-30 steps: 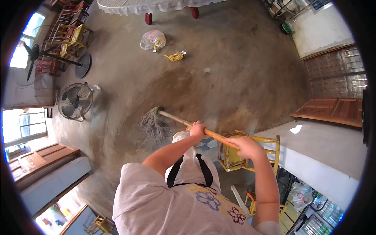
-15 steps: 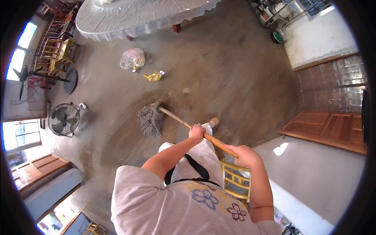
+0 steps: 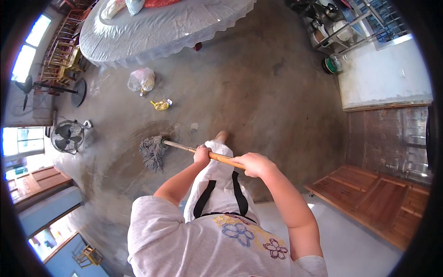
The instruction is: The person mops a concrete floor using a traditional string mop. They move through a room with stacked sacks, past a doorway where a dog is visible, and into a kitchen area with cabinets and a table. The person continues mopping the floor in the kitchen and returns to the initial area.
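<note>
Both my hands are wrapped round the wooden handle of a mop (image 3: 153, 153). My left hand (image 3: 202, 154) grips it lower down, nearer the mop head. My right hand (image 3: 253, 164) closes over the upper end, which its fingers partly hide. The handle slants down to the left across the front of my legs. Grey, stringy strands of the mop head lie spread on the brownish concrete floor (image 3: 258, 97), which shows damp streaks around them. Beyond the mop head, a small yellow packet (image 3: 161, 105) and a clear plastic bag (image 3: 142, 80) with things inside lie on the floor.
A round table (image 3: 161, 39) under a translucent cover stands ahead. On the left are a floor fan (image 3: 68, 137), a second fan's round base (image 3: 79, 93) and stacked chairs (image 3: 62, 60). A wooden door (image 3: 364, 194) is at right; a metal rack (image 3: 339, 32) stands far right.
My view has shifted, with more of the table showing. My right hand has come closer to my left along the handle. The mop head stays on the floor, still in both hands' control.
</note>
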A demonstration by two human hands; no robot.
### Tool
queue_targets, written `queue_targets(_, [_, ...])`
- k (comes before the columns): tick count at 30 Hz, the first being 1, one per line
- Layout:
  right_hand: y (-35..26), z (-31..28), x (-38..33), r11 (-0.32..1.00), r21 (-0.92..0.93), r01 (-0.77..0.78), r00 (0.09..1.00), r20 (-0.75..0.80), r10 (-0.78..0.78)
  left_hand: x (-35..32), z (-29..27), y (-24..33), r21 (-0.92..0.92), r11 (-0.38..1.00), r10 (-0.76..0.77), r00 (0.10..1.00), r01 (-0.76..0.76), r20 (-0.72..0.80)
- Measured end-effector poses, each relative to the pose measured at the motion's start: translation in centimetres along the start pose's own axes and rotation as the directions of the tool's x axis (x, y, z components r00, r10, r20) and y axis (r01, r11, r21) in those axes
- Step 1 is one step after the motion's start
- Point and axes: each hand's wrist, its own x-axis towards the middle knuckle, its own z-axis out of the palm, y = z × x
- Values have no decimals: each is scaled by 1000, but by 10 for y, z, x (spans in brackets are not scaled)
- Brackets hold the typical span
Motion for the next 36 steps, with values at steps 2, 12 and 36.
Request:
queue_targets(2, [29, -25, 8, 999, -2, 42, 999, -7, -42, 24, 4, 21, -16, 999, -52, 998, 51, -35])
queue_targets(12, [204, -220, 11, 992, 76, -104, 988, -105, 112, 253, 31, 201, -68, 995, 73, 997, -75, -41])
queue_targets(36, [492, -236, -37, 751, 530, -395, 793, -216, 570, 517, 199, 591, 173, 524, 627, 515, -834, 584])
